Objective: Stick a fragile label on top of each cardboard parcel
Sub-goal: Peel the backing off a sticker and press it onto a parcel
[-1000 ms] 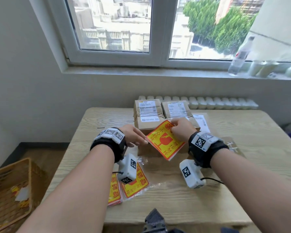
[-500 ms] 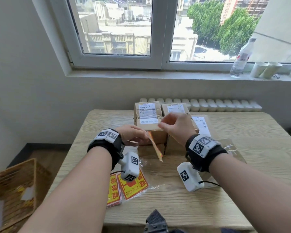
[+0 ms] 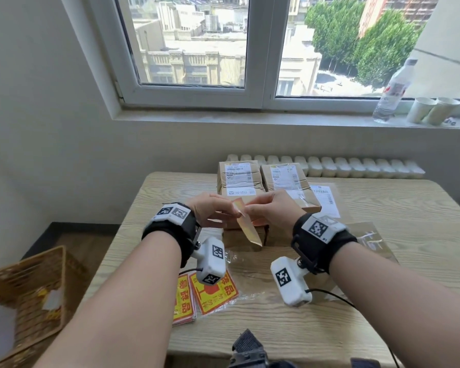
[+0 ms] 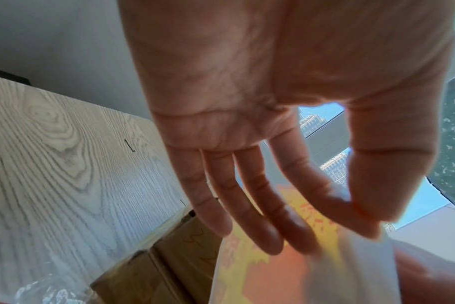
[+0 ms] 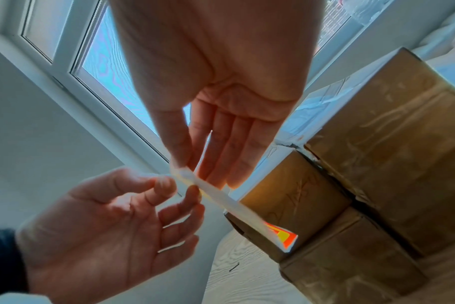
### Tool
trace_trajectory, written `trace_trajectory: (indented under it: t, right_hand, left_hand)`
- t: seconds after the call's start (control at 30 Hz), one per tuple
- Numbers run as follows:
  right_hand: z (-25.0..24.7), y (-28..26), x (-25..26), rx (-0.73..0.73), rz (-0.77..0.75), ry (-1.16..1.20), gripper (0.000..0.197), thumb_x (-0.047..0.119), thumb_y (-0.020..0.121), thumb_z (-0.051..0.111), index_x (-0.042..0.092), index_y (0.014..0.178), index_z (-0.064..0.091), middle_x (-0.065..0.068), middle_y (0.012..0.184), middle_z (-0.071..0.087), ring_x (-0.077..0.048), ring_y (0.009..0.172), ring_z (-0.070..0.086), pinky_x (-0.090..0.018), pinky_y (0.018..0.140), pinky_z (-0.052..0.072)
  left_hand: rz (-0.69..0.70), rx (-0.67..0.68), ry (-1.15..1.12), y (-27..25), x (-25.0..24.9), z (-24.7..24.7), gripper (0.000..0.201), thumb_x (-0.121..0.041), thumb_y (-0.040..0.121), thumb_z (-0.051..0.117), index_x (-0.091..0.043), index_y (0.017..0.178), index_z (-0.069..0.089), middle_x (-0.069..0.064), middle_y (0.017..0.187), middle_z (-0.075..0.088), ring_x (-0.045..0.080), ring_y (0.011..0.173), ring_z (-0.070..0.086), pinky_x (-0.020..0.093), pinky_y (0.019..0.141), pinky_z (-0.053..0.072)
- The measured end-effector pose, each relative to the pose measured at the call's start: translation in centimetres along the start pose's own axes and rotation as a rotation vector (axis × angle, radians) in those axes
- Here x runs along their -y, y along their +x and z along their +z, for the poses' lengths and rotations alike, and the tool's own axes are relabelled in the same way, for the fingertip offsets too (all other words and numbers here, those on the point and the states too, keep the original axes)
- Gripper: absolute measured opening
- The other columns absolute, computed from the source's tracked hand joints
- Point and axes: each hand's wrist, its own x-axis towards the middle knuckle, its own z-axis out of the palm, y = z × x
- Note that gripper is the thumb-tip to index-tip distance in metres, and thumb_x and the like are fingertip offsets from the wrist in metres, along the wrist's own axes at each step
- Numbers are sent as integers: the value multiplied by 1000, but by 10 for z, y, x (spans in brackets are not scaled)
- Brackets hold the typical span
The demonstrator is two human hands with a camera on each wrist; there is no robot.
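— Cardboard parcels point(image 3: 239, 179): where are they?
— Grouped at the far middle of the wooden surface point(image 3: 383, 256), below the window.
— And the hands?
— Both are raised just in front of the parcels. The left hand point(image 3: 210, 213) and right hand point(image 3: 274, 208) each pinch the top of one fragile label point(image 3: 247, 227), which hangs edge-on between them.
— Anything smaller?
— More labels point(image 3: 213, 293) lie in clear wrap near the front edge.

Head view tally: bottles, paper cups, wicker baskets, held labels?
Bottle: 1
Paper cups: 2
Wicker basket: 1
Held label: 1
Total: 5
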Motion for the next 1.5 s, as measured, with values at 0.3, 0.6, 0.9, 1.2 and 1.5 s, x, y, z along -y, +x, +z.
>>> trace_trajectory:
  t: [0.3,0.6,0.9,1.2,1.5]
  right_hand:
    - [17,10,12,-68,-30,40,15,13,94,59,12,83,70,-10,84,72,-22,81,71,-43,84,58]
    - [25,14,29,-100,-86,-38,18,21,96,56,9,99,70,6,77,68,-6,70,66,-16,58,51]
    - [32,25,35,-144,-101,110,22,10,96,54,14,76,64,-5,77,69,-16,72,68,-34,70,58]
    - [30,42,43,-311,-101,75,13,9,91,57,12,82,66,-3,73,66,-9,50,58,-21,46,47]
    - [35,61,40,-341,-70,116,20,9,90,58,18,74,66,-2,74,67,-7,48,55,-21,46,45]
  left_hand:
    - [74,-190,-321,1,-4,-12,10,-10,93,54,-4,86,56,12,81,69,19,59,71,25,55,60]
    - [201,-147,-248,0,-1,-26,8,-8,81,71,-5,85,65,11,81,73,18,73,72,23,69,60]
    - [169,-337,-298,11,-1,-49,21,-3,92,58,-13,75,51,4,69,64,9,46,64,23,50,56]
    - [-87,-725,-177,31,36,-102,8,1,83,57,-6,79,58,10,57,51,16,42,48,23,52,49]
    - [-324,-668,-173,94,112,-106,48,-2,59,65,6,107,63,23,103,71,26,79,65,43,90,54]
